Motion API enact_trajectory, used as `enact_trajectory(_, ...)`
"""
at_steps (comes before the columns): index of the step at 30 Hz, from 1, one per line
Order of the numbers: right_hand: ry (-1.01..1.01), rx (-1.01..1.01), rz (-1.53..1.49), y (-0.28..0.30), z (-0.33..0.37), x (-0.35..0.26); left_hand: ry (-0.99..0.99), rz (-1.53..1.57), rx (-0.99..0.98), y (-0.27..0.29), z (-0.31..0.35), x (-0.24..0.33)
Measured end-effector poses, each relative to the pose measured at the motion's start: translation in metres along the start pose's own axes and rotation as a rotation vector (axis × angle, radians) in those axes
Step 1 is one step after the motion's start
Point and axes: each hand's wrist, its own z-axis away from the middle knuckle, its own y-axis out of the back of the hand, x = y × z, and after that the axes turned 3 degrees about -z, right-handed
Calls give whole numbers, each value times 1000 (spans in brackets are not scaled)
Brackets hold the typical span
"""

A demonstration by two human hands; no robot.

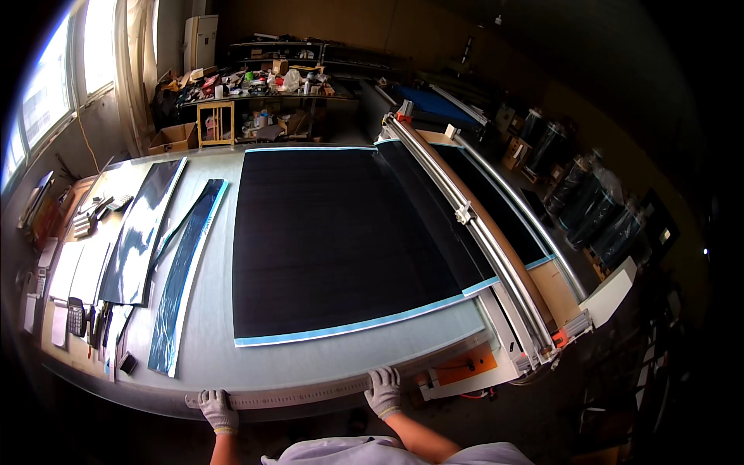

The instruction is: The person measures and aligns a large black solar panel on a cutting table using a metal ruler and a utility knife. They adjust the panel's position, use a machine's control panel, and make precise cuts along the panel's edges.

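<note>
Along the near edge of the table lies a long metal ruler [298,395]. My left hand [218,411], in a grey knit glove, grips the ruler near its left end. Further right, my right hand [383,393], gloved the same way, holds it with the fingers over its top. Beyond the ruler a large black sheet [333,240] with light-blue edge strips lies flat on the grey tabletop [205,267]. Its right side runs under the metal bars of a roller frame [496,240]. Neither hand touches the sheet.
Left of the sheet lie a narrow dark-blue film strip [186,287], a wider glossy panel [143,232], a calculator [76,316] and small tools. A cluttered bench [271,93] and a yellow chair [216,124] stand at the back. Wrapped rolls [593,205] stand at the right.
</note>
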Motion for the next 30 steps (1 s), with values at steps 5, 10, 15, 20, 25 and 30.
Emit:
enact_trajectory(5, -6, -8, 9, -1, 0, 0, 2, 3, -1, 6, -3, 5)
enact_trajectory(10, -2, -5, 18, -1, 0, 1, -13, 2, -2, 3, -1, 2)
enact_trajectory(15, 8, 1, 15, 1, -1, 0, -17, -8, 7, 1, -1, 1)
enact_trajectory(20, 7, 3, 11, -1, 0, 1, -23, -8, -9, 0, -1, -1)
enact_trajectory(25, 2, 3, 1, -1, 0, 1, -23, -11, 13, 1, -1, 1)
enact_trajectory(30, 11, 17, -6, 3, -1, -2, -32, -11, 19, 1, -2, 1)
